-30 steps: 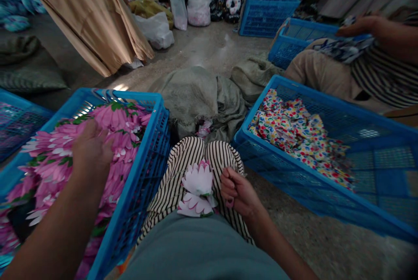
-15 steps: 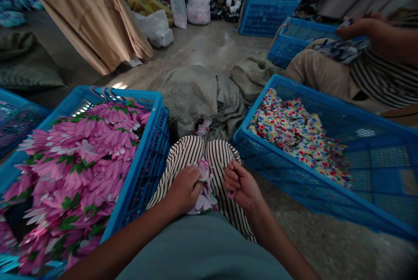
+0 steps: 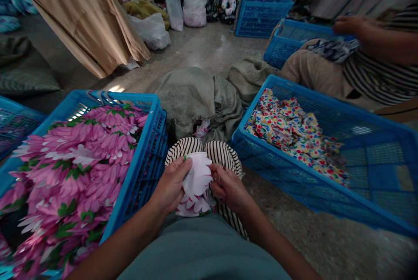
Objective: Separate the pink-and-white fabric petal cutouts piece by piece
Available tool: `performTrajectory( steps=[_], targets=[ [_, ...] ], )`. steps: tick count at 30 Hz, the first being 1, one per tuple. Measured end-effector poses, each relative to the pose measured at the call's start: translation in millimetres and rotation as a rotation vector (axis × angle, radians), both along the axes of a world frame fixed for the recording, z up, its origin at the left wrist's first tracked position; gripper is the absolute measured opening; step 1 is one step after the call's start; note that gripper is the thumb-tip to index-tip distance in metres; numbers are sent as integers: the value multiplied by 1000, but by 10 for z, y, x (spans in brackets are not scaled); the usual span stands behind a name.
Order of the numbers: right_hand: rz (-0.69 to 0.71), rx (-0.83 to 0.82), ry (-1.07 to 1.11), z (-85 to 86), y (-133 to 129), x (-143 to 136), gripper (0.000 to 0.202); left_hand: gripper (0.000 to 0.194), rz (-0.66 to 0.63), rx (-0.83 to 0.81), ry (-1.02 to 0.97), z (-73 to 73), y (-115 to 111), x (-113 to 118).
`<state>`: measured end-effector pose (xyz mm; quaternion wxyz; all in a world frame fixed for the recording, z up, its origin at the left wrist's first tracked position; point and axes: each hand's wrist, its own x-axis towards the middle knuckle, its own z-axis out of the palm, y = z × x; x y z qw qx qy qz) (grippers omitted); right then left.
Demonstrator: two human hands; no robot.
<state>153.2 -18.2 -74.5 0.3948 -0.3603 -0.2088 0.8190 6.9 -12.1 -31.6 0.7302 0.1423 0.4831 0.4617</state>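
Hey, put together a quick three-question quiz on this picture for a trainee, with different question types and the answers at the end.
1. True or false: the left hand holds a white petal piece.

2. What mostly fills the blue crate nearest the left arm?
A) Plastic bags
B) Pink petal pieces
C) Grey sacks

3. Fill in the blank: the trousers across the person's knees have a ____ pattern.

Key: 1. True; 2. B; 3. striped.
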Motion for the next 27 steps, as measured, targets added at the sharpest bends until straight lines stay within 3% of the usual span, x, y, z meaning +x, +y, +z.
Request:
performTrajectory(
  steps=[4,7,11,15,18,20,27],
  targets=[
    [60,1,103,-18,-37,-77,27,25,-37,38,75,-87,-33,36],
    [-8,67,-25,-40,-23,-65,27,25,-100,109,214,-103,-51,4],
    [-114,477,-432,100,63,91,28,26,-315,225,513,-13,-45,-59],
    [158,857,-703,375,162,282,26,28,-618,465,747,147,-1,-97],
    [365,989,-730,469,206,342,27,29,-795,526,726,223,8,-105],
    [439,1014,-696,463,216,345,30,28,-840,511,653,237,-4,-104],
    [479,942,-500,417,192,316,37,27,-884,411,488,218,-33,-98]
  ],
)
